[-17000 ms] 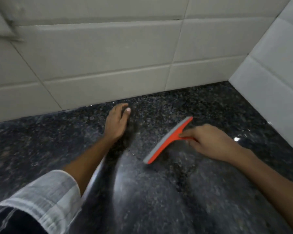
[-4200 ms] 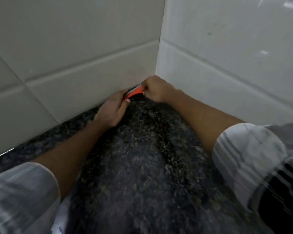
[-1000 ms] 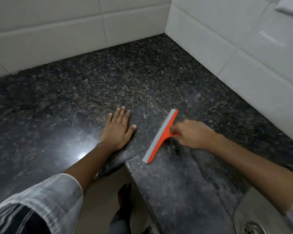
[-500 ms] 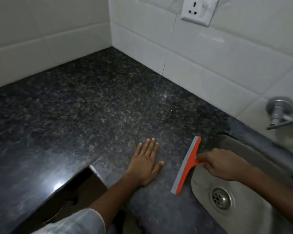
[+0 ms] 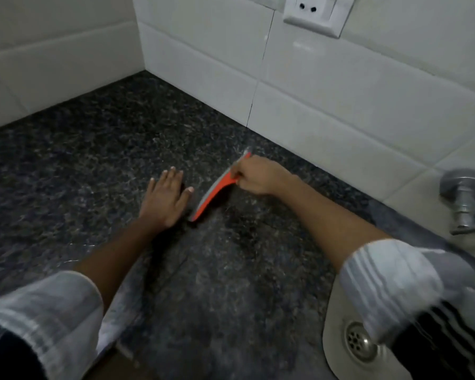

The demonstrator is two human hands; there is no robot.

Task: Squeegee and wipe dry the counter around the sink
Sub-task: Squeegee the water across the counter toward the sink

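Observation:
An orange squeegee [image 5: 215,192] with a grey blade rests on the dark speckled granite counter [image 5: 93,160], its blade running diagonally from near the right wall down toward the left. My right hand [image 5: 255,175] grips its handle. My left hand [image 5: 166,197] lies flat on the counter, fingers spread, just left of the blade's lower end. The steel sink [image 5: 340,352] with its drain [image 5: 359,342] sits at the lower right, partly covered by my right sleeve.
White tiled walls [image 5: 327,86] meet in a corner behind the counter. A wall socket [image 5: 313,12] is mounted top right, and a metal tap [image 5: 466,201] sticks out of the right wall above the sink. The counter's front edge drops off at the bottom left.
My right hand has carried the squeegee from the sink's rim back across the counter toward the right wall. My left hand stays flat on the counter. The view has shifted left.

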